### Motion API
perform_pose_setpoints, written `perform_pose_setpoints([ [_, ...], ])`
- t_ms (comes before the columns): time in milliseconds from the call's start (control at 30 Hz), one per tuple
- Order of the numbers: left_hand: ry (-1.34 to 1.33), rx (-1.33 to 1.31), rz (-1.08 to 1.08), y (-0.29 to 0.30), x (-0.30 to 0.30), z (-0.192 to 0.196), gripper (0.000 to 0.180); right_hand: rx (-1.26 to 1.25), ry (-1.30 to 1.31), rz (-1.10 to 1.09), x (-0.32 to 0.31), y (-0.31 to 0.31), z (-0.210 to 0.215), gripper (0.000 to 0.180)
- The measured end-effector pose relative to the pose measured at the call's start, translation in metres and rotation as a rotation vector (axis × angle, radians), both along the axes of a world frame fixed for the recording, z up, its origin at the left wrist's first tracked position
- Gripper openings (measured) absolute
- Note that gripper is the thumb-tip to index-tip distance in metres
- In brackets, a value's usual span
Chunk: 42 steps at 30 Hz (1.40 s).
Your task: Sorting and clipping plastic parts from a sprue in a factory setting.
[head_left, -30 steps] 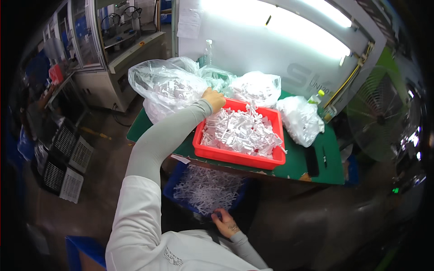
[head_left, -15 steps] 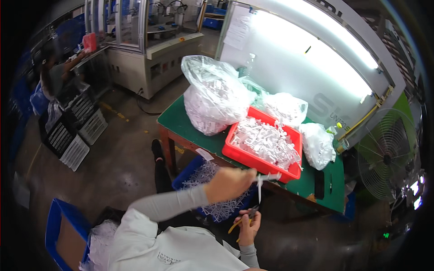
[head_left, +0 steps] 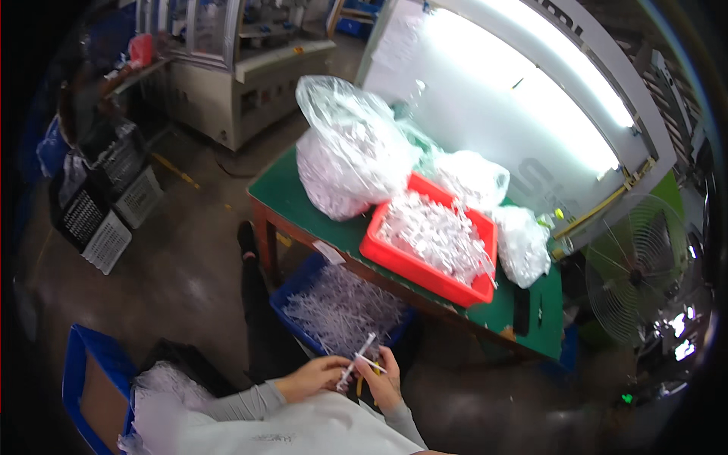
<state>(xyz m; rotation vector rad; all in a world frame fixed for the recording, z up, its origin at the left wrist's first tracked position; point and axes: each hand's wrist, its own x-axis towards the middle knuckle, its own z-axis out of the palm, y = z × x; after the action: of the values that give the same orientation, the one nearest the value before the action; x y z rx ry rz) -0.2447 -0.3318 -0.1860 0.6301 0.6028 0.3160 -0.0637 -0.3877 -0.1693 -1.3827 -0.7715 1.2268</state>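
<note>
Since a second earlier our left hand [head_left: 315,377] had come back from the red tray [head_left: 394,262] on the worktop [head_left: 288,199]. Now both hands met below the blue bin [head_left: 297,292], left hand and right hand [head_left: 385,379] pinched shut on one slim, clear white plastic piece [head_left: 356,359], ready for working.

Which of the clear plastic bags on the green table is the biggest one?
The tall clear bag at the table's left end, left of the red bin; the two others are smaller.
</note>
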Motion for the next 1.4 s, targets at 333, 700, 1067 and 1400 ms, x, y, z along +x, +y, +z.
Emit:
perform_pose_setpoints([
  [333,-0.016,0.346,0.085,0.081,-0.003,0.068,0.017,-0.18,-0.373,0.078,0.02,-0.019,0.012,0.026],
  [700,0.12,0.333,0.159,0.058,0.026,0.067,0.029,-0.025,-0.217,-0.054,-0.023,-0.012,0.026,0.03],
  [1067,0.133,0.352,0.251,0.044,0.012,0.061,0.026,-0.005,-0.237,0.021,-0.018,-0.015,0.027,0.029],
  [1400,0.135,0.313,0.243,0.038,0.01,0.054,0.026,-0.033,-0.311,0.079,-0.019,-0.015,0.026,0.027],
])
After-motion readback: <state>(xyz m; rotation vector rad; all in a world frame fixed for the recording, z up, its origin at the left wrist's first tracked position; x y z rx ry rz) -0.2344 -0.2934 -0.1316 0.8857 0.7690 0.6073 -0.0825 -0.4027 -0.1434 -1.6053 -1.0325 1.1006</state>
